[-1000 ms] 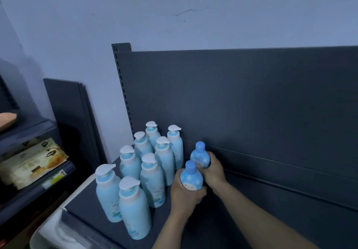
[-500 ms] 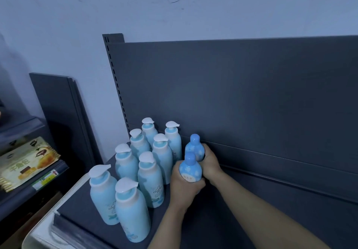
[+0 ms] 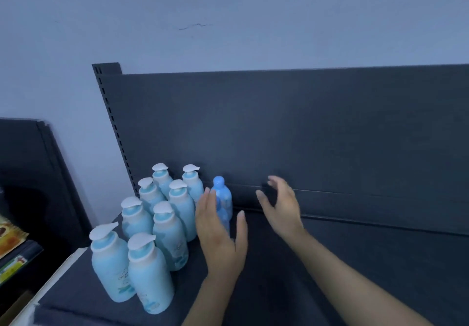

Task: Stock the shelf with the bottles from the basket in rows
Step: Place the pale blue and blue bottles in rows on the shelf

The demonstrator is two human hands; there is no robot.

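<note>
On the dark grey metal shelf (image 3: 266, 287), eight pale blue plastic pump bottles with white pump tops (image 3: 167, 226) stand upright in two rows running from the front edge to the dark back panel (image 3: 304, 127). Just to their right, close against the back panel, stands a smaller blue bottle with a round blue cap (image 3: 223, 195), also upright. A second one like it may sit directly in front of it, but the blur and the left hand cover that spot.

The left hand (image 3: 218, 234) is raised in front of the small blue bottle, fingers straight and close together, thumb held out to the right, holding nothing. The right hand (image 3: 281, 206) hangs in the air further right, apart from the bottle, fingers spread and lightly bent, blurred and also empty.

Off to the left, on a lower rack, lie yellow and brown printed packets (image 3: 9, 234). A thin crack (image 3: 195, 26) marks the pale wall (image 3: 228, 8) above the shelf.
</note>
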